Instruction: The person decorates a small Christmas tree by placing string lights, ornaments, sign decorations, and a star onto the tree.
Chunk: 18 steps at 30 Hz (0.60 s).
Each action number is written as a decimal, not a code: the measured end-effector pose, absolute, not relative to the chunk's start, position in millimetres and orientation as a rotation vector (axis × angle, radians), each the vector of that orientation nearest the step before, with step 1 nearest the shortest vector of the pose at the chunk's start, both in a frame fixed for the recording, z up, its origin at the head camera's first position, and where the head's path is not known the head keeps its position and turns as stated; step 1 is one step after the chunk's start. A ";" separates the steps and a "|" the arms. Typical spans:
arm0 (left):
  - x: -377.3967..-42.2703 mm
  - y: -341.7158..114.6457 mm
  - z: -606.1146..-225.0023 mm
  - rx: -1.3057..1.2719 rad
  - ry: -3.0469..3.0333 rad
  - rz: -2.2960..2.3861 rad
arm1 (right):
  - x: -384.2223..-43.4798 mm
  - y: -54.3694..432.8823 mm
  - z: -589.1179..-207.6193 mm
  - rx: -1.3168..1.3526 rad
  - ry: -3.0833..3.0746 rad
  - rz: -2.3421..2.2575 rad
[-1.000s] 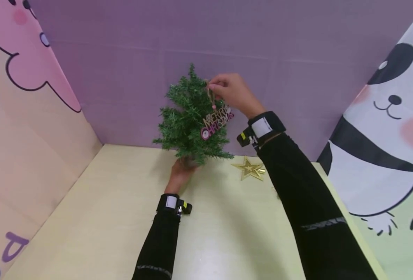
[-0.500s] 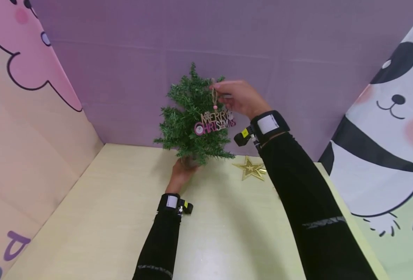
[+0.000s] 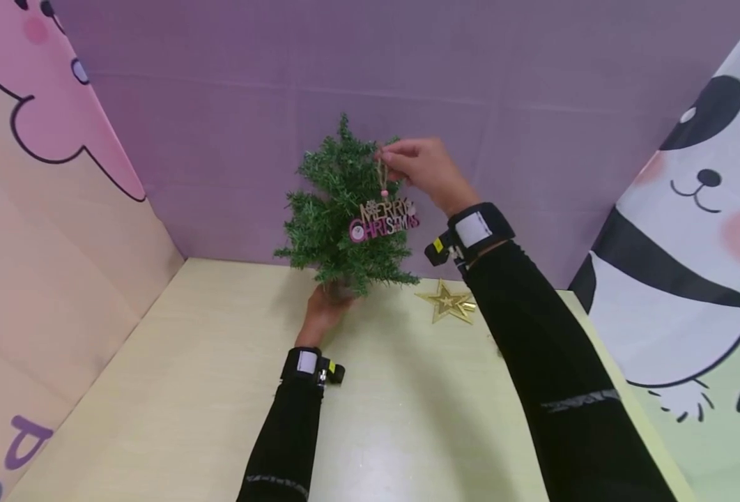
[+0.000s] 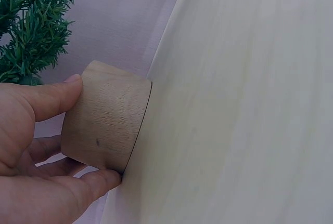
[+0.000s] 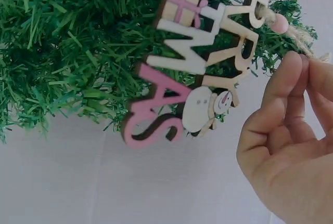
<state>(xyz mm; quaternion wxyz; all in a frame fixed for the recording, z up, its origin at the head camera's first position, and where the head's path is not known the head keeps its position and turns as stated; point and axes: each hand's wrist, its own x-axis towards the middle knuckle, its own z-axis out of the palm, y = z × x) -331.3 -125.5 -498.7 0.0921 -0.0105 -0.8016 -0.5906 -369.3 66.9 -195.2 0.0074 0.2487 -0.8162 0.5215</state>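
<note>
A small green artificial Christmas tree (image 3: pixel 326 230) stands upright at the back of the table. My left hand (image 3: pixel 322 315) holds its round wooden base (image 4: pixel 108 115), with thumb and fingers on the base's sides in the left wrist view. A "Merry Christmas" ornament (image 3: pixel 384 220) with pink, white and bare wooden letters hangs in front of the tree's right side. My right hand (image 3: pixel 425 169) pinches the top of its twine loop (image 5: pixel 298 39), beside the upper branches. A pink bead (image 5: pixel 279 24) sits on the twine. Whether the loop touches a branch, I cannot tell.
On the pale table (image 3: pixel 213 390), a gold star (image 3: pixel 447 302) lies right of the tree. Something small is partly hidden by the right sleeve (image 3: pixel 533 335). A purple backdrop (image 3: pixel 219 139) rises close behind the tree, with printed cloth on both sides.
The ornament has swung from a steep slant to nearly level. My right hand shifted slightly right, then back a little, still pinching the twine. The left hand stays on the base.
</note>
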 end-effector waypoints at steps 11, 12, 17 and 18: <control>-331.7 -132.0 -500.7 -0.119 -2.284 -1.884 | -363.3 52.5 -197.2 0.779 -2.498 1.336; -331.9 -134.0 -501.1 -0.119 -2.277 -1.897 | -362.2 49.2 -197.0 0.772 -2.490 1.399; -331.5 -144.9 -504.0 -0.085 -2.341 -1.791 | -359.6 36.9 -195.0 0.735 -2.513 1.504; -331.3 -146.3 -504.0 -0.079 -2.345 -1.783 | -359.8 35.5 -194.4 0.722 -2.533 1.444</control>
